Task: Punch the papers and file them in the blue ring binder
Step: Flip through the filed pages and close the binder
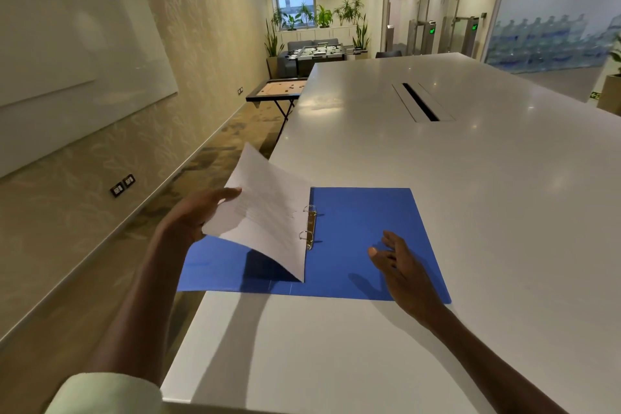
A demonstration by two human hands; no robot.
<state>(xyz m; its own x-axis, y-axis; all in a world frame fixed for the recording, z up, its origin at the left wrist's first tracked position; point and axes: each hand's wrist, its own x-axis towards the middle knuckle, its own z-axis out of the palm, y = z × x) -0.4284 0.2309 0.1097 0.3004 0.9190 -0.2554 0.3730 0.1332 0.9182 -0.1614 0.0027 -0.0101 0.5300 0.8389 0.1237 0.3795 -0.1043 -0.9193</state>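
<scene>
A pale sleeve [107, 391] at the bottom edge leads up to the left hand [191, 215], whose grip pinches the outer edge of the papers [268, 215]. These sit threaded on the metal rings [311, 227] of the blue ring binder [356, 239], lying open at the tabletop [437, 151] corner. The right hand [400, 265] hovers over the right cover, fingers spread, holding nothing.

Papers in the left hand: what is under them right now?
Under the lifted papers, held by the left hand, lies the blue binder's left cover with their shadow on it. The rings show at their edge. Whatever sits directly beneath the sheets is hidden.
</scene>
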